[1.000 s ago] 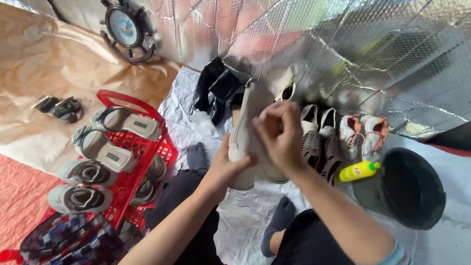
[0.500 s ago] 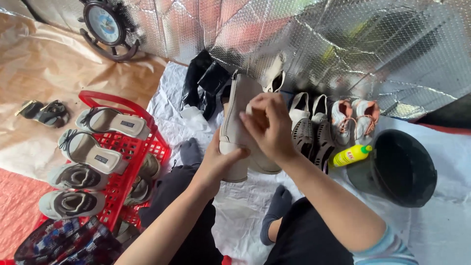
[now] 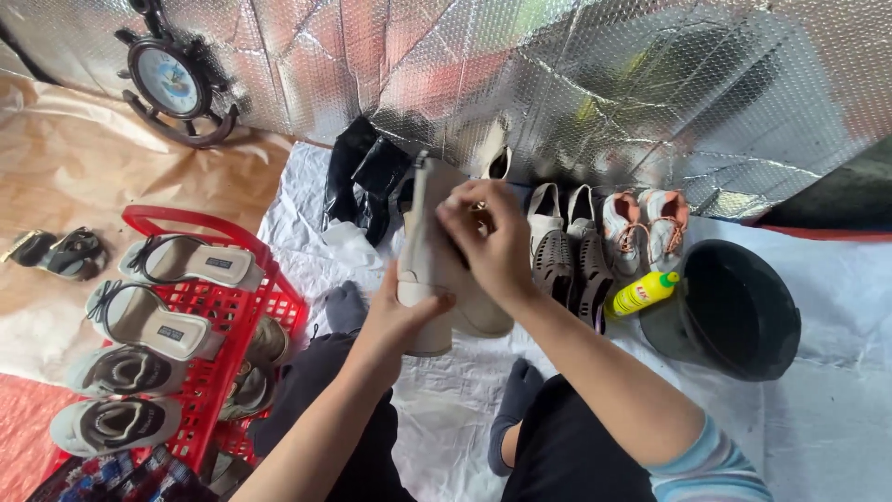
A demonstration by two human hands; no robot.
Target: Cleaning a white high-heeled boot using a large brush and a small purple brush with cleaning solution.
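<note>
With the left hand (image 3: pixel 401 314) gripping the cream boot (image 3: pixel 429 256) by its heel and the right hand (image 3: pixel 491 244) pinching its upper, a slip could drop it onto the yellow bottle (image 3: pixel 641 293) at three o'clock.

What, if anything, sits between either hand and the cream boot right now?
Nothing visible does. The left hand already grips the cream boot by its heel end, and the right hand lies against its upper side. Both touch it directly.

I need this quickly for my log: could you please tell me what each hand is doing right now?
Left hand: closed around the heel end of the cream boot.
Right hand: closed on the same boot's upper.
</note>
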